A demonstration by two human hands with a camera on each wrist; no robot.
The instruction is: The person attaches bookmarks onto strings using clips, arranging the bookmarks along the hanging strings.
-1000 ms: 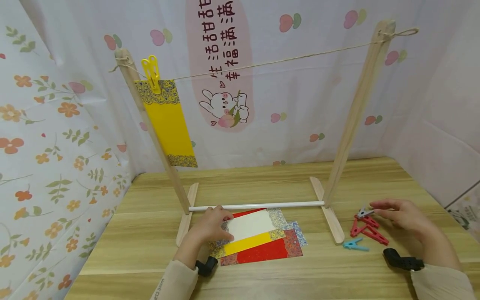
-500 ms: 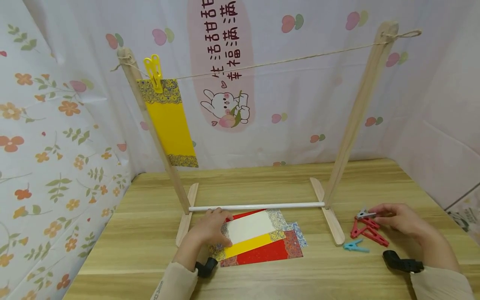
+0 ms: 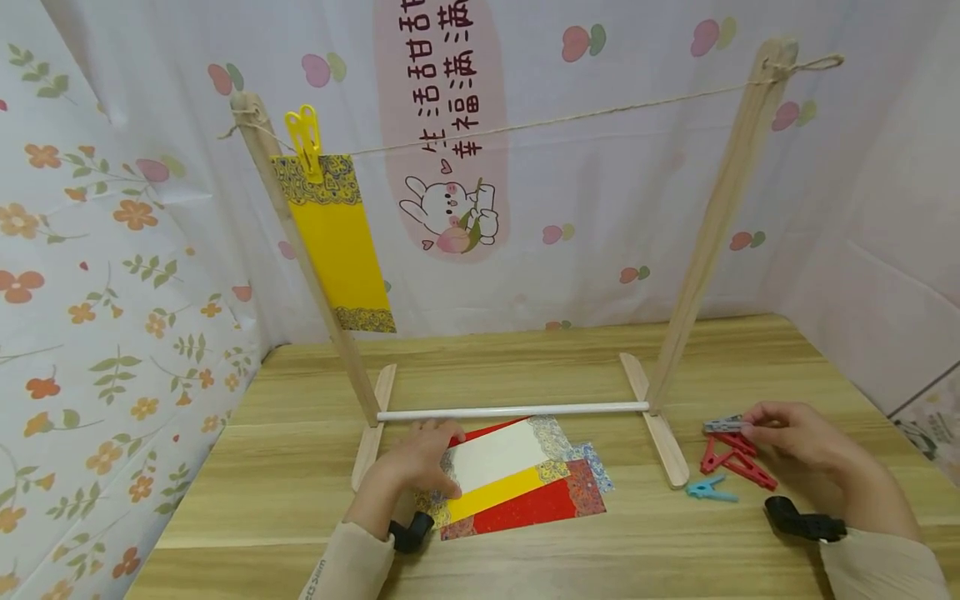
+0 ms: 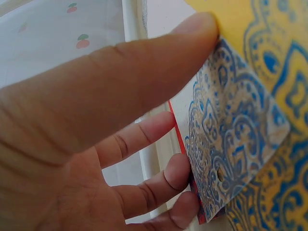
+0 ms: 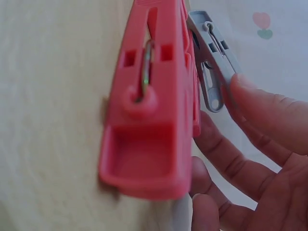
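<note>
My left hand (image 3: 416, 458) grips the left end of a white paper card (image 3: 498, 454) with a patterned border, thumb at the near edge and fingers at the far edge. It lies over a yellow card (image 3: 502, 498) and a red card (image 3: 525, 504); a blue-patterned card (image 3: 597, 468) peeks out at the right. In the left wrist view, the white card (image 4: 236, 144) bends slightly beneath the thumb. My right hand (image 3: 795, 433) pinches a grey clothespin (image 3: 720, 425) at its handle end. Red clothespins (image 3: 752, 472) lie beneath it, one looming close in the right wrist view.
A blue clothespin (image 3: 712, 489) lies nearest me. Behind the cards stands a wooden frame (image 3: 708, 225) with a white bottom bar (image 3: 517, 411) and a string (image 3: 555, 122) between its posts. A yellow clothespin (image 3: 305, 142) fixes a yellow strip (image 3: 337, 250) at the string's left end.
My right hand has taken hold of the grey clothespin and turned it, so it points left over the red ones. The left hand stays on the white card, shifting slightly.
</note>
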